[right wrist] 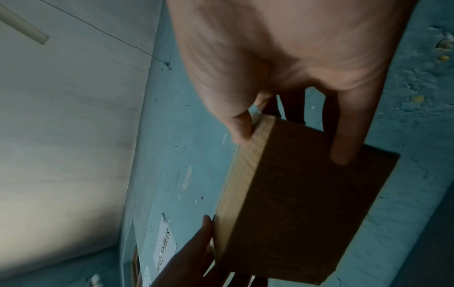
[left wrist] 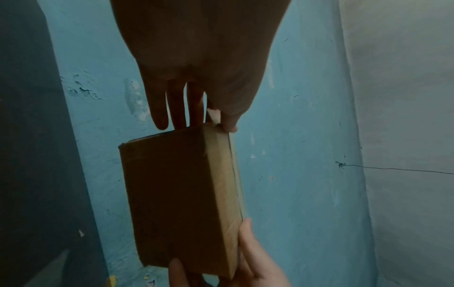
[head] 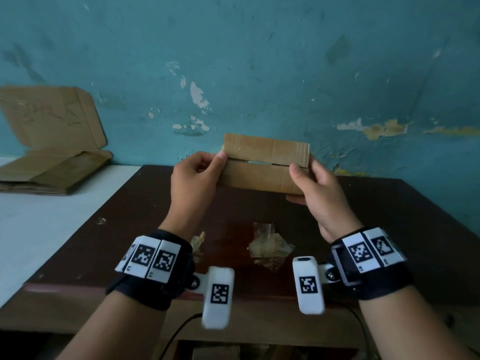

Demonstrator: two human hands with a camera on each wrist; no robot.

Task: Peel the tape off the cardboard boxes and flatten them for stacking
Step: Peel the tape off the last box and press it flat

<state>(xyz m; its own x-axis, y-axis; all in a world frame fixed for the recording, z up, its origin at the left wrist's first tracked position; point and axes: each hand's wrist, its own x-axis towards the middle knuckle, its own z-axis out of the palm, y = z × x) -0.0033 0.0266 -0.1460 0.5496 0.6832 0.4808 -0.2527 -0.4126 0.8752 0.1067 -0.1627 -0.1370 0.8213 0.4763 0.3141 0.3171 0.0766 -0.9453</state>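
Your left hand [head: 195, 178] grips the left end of the small cardboard box [head: 265, 165], with the thumb [head: 220, 155] on the seam of its top face and the other fingers behind it. Your right hand [head: 315, 193] grips the right end in the same way: thumb [head: 296, 170] on the top face, remaining fingers underneath. You hold the box in the air above the dark table [head: 389, 216], at 12 o'clock from your wrists, in front of the blue wall [head: 259, 61]. The two top flaps meet along a seam with a narrow gap at its centre. Crumpled tape [head: 268, 246] lies on the table between your forearms. A smaller scrap of tape [head: 198, 239] lies just beside your left wrist. Flattened boxes [head: 52, 162] are stacked at 10 o'clock on the white surface [head: 39, 229].
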